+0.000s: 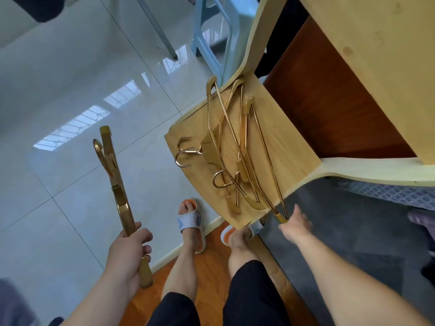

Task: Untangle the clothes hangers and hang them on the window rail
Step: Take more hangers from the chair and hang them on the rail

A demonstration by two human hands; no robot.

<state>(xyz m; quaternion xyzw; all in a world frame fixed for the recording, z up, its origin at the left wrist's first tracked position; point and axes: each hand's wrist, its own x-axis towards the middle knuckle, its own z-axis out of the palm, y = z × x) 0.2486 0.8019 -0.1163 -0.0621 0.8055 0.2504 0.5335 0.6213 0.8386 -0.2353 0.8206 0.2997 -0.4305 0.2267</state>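
A tangled pile of gold metal hangers (pixel 235 147) lies on a light wooden chair seat (pixel 292 147), hooks pointing left. My left hand (pixel 128 252) grips one separate gold hanger (pixel 113 175), held upright over the floor to the left of the chair. My right hand (pixel 295 228) is at the chair's near edge, fingers at the tip (pixel 281 216) of the rightmost hanger in the pile. Whether the fingers pinch that tip or only touch it is unclear because of blur. No window rail is in view.
My two feet in sandals (pixel 191 222) stand just before the chair. Glossy tiled floor (pixel 70 90) spreads to the left. A pale blue plastic stool (pixel 211 38) stands behind the chair. A wooden desk (pixel 376 67) is at the upper right, a dark mat (pixel 353 231) at the right.
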